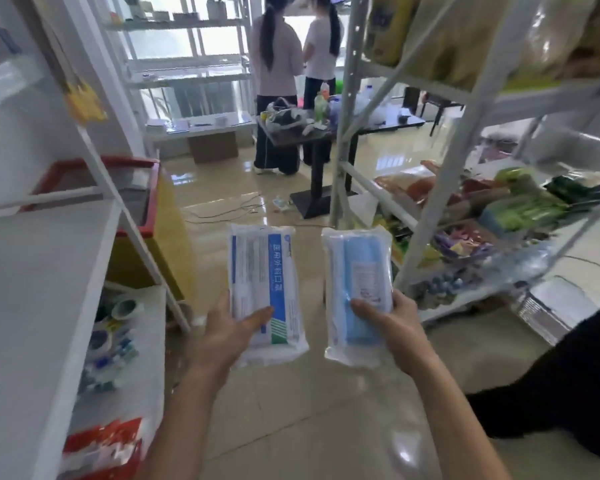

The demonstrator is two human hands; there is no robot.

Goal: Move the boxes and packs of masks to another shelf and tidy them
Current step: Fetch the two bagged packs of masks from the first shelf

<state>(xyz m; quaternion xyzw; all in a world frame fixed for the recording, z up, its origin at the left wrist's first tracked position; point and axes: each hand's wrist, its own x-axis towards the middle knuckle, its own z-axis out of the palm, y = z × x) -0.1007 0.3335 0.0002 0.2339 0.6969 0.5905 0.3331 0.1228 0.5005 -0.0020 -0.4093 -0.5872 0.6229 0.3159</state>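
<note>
I hold two packs of masks in the aisle between two racks. My left hand [227,332] grips the lower end of a white pack with a blue printed label [265,275], label side up. My right hand [392,323] grips the lower end of a clear pack [357,268] that shows blue masks inside. Both packs point away from me over the tiled floor, side by side and apart. A bare white shelf board [32,289] of the left rack lies level with my left arm.
The right rack [426,209] carries bagged snacks and vegetables. The left rack's lower shelf [142,327] holds tape rolls and small items. A red-rimmed bin [142,202] stands beyond it. Two people stand at a dark table [312,133] ahead. Cables lie on the floor.
</note>
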